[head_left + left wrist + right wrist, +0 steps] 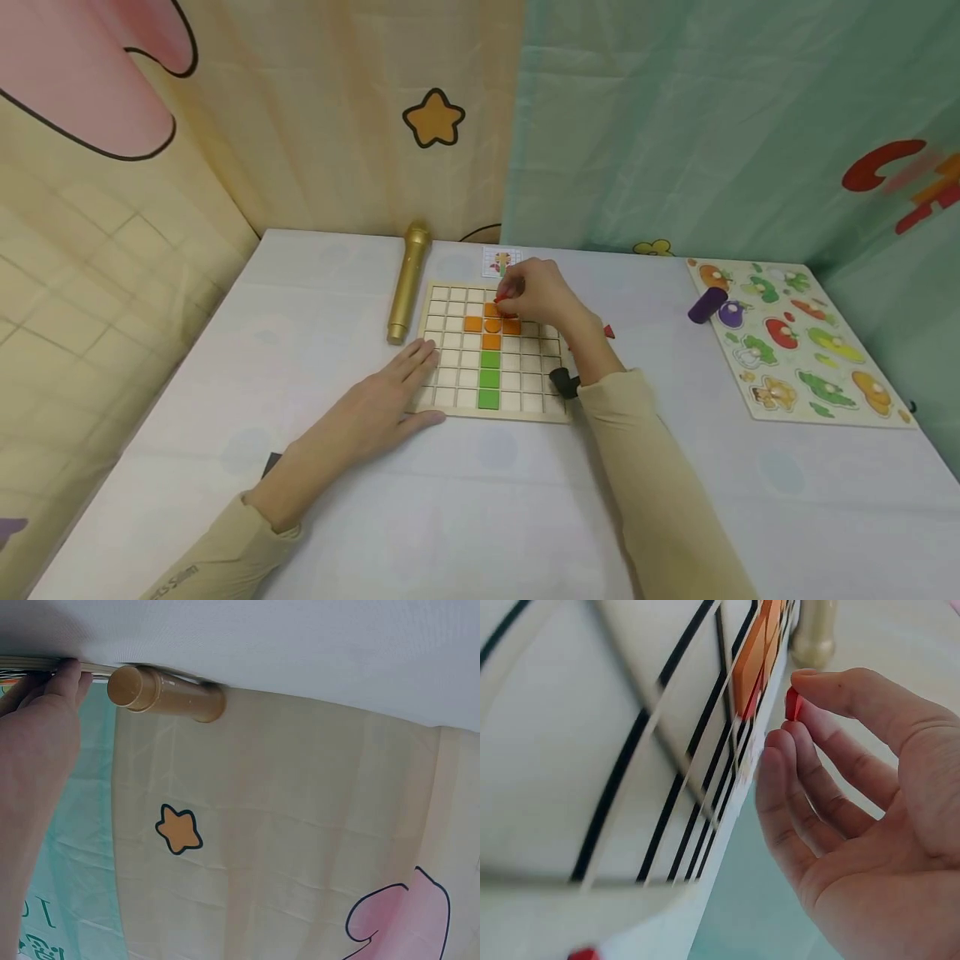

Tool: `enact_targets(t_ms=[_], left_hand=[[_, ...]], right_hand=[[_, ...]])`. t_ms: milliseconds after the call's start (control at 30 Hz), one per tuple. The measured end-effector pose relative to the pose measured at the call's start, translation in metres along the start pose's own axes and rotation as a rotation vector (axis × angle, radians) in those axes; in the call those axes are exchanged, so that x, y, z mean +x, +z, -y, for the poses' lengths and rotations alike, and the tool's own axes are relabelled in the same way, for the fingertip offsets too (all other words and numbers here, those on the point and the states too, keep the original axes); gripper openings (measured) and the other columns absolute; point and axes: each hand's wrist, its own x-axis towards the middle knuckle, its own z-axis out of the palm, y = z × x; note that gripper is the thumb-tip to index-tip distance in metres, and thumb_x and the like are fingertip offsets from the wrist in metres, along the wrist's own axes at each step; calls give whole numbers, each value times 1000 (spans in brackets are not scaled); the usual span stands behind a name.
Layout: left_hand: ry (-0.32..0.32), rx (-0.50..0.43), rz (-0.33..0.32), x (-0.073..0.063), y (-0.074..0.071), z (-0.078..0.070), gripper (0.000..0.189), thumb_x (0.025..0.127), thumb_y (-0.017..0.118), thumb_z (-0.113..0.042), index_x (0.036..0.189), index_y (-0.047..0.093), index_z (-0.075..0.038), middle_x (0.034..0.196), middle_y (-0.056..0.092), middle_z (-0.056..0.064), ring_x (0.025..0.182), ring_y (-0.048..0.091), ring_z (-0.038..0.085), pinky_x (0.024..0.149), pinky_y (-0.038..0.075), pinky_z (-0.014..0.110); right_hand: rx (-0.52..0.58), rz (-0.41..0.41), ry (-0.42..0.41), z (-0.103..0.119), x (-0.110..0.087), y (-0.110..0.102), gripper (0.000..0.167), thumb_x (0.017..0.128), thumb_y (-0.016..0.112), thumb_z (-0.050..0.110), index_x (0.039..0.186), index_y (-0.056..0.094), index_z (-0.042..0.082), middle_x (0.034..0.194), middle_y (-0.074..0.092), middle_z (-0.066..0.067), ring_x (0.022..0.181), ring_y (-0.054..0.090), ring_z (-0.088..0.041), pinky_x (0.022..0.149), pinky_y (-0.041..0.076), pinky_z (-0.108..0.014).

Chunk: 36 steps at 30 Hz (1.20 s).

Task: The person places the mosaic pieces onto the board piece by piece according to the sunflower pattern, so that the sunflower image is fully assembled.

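A wooden grid board (pixel 536 417) lies flat on the table. Green square tiles (pixel 489 378) run up its middle column, and above them orange pieces (pixel 491 342) form a cross with a round one at its centre. My right hand (pixel 542 292) is over the board's far part, pinching a small red piece (pixel 792 705) between thumb and fingertip. Another red piece (pixel 750 705) lies beside the orange ones, partly hidden by this hand in the head view. My left hand (pixel 378 408) rests at the board's left edge, fingers fairly straight, thumb by the near corner.
A gold microphone (pixel 407 287) lies left of the board. Behind it is a small pattern card (pixel 495 260). A red triangle (pixel 609 332) and a black object (pixel 561 383) sit by the right forearm. Farther right are a purple cylinder (pixel 707 305) and a vegetable puzzle board (pixel 806 367).
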Motion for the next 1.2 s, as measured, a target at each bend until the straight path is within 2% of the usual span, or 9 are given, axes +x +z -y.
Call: enact_targets(t_ms=[233, 467, 733, 1200], left_hand=[[3, 3, -6, 0, 0, 0, 89, 101, 65, -55, 164, 33, -2, 174, 25, 13, 163, 20, 31, 126, 35, 50], [9, -10, -6, 0, 0, 0, 88, 102, 64, -55, 164, 33, -1, 174, 25, 14, 163, 20, 31, 127, 34, 50], [11, -12, -14, -1, -1, -1, 87, 102, 63, -55, 163, 34, -1, 174, 26, 14, 163, 21, 31, 126, 35, 50], [8, -5, -12, -1, -2, -2, 87, 102, 64, -54, 163, 34, -1, 174, 26, 14, 163, 21, 31, 127, 34, 50]], right_hand=[[29, 26, -6, 12, 12, 15, 7, 89, 83, 12, 91, 77, 8, 87, 71, -5, 84, 63, -20, 80, 55, -32], [25, 34, -46, 18, 18, 27, 8, 89, 84, 14, 89, 78, 10, 84, 70, -4, 82, 62, -19, 78, 54, -30], [-10, 54, -58, 19, 18, 28, 7, 91, 85, 18, 91, 80, 13, 85, 72, -2, 82, 63, -18, 79, 54, -29], [-5, 60, -43, 18, 16, 25, 6, 96, 80, 17, 92, 81, 12, 86, 74, -2, 81, 63, -17, 78, 54, -31]])
